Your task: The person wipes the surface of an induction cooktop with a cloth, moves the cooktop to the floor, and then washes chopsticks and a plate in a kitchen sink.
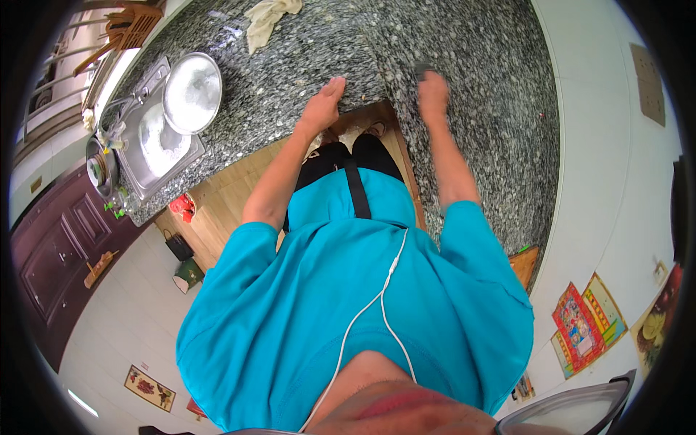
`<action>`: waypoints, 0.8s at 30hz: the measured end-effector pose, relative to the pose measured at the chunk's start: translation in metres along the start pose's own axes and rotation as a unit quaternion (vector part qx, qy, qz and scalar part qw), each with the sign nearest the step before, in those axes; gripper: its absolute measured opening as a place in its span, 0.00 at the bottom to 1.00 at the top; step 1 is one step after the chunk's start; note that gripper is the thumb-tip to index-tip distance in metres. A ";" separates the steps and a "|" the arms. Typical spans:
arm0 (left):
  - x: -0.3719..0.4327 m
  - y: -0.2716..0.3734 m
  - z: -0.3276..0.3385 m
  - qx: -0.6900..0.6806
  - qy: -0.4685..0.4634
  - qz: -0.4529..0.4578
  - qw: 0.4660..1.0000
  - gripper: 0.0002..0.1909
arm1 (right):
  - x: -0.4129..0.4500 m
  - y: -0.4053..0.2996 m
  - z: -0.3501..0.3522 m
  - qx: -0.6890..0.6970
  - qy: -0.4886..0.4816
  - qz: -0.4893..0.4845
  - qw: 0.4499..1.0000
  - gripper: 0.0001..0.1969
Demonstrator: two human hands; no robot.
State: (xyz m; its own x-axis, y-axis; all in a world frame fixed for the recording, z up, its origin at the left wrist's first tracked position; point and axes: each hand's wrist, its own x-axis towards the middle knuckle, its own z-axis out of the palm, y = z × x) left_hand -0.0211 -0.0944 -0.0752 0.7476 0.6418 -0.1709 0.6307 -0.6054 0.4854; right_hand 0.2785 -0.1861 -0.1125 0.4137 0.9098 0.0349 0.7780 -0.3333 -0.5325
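My left hand [324, 102] is at the front edge of a speckled granite countertop [337, 49]. Nothing shows in it, and its fingers are stretched out side by side. On the counter's right-hand section, my right hand [434, 97] is blurred by motion. A small dark object [423, 69] sticks out at its fingers; the blur hides what it is. A crumpled beige cloth [267, 23] lies on the counter beyond my left hand.
At the left, a shiny round metal pan or lid [193, 93] leans over the stainless steel sink [142, 182]. A metal bowl [109, 163] stands beside the sink. White wall tiles [587, 136] border the counter on the right. A red bag [182, 206] is below the counter.
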 end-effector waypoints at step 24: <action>0.019 -0.024 -0.017 0.011 0.091 0.038 0.995 0.31 | 0.046 -0.077 0.065 -0.067 0.032 -0.197 0.978 0.11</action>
State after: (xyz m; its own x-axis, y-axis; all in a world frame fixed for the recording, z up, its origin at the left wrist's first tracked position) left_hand -0.0254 -0.0601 -0.0757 0.7447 0.6669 0.0257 0.5790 -0.6648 0.4720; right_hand 0.2066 -0.1028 -0.1251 0.0945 0.9582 0.2701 0.9360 0.0069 -0.3520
